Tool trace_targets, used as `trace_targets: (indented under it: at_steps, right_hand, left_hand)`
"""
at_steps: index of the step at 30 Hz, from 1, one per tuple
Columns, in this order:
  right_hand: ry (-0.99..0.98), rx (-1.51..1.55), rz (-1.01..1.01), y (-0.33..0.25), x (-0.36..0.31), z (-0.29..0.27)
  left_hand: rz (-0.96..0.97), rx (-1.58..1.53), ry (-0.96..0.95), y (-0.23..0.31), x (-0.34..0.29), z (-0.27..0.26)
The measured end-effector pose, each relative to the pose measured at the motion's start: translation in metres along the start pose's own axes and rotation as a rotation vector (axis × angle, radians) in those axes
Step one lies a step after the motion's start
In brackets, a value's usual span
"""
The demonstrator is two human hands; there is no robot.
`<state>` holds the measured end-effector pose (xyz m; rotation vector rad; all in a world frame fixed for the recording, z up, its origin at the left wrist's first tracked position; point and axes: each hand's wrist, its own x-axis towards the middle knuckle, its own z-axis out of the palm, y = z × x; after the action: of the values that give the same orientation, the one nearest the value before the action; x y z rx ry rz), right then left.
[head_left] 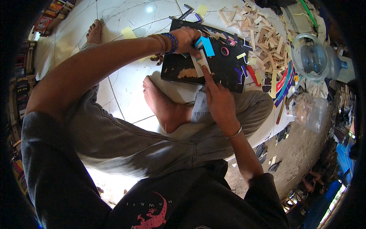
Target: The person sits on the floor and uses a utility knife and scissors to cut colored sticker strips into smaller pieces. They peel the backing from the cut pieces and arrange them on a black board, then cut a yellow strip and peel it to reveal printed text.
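Note:
My left hand [186,40] reaches over the black board [173,65], fingers closed around the edge of a bright blue piece [207,46]. Whether that piece is tape or folded card, I cannot tell. Beneath the fingertips lies a pale, flat strip [199,68] on the board. My right hand [221,104] comes up from below; its index finger is stretched out with the tip on the strip's right edge, and the other fingers are partly bent. Two small pink rings [225,51] rest on the board, right of the blue piece. A bare brown patch [189,73] shows near the board's front edge.
Many loose wooden pieces [263,32] are heaped beyond the board to the right. Near them are a red tool handle [252,74], coloured strips [284,84] and clear plastic jugs [310,112]. My bare foot [162,105] is on the tiled floor [131,86], close to the board.

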<state>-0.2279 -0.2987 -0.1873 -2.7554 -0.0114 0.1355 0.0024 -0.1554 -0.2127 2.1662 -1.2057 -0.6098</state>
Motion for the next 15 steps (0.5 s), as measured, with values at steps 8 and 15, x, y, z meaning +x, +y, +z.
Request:
trace_targets:
  at_steps: [8,15]
  right_hand:
    - [-0.012,0.023,0.027,-0.004,0.001,0.000]
    - [-0.018,-0.030,0.033,-0.014,0.004,-0.005]
  left_hand:
    - [0.000,0.022,-0.046,0.000,0.001,0.000]
    - [0.022,0.071,-0.013,-0.004,0.001,0.004]
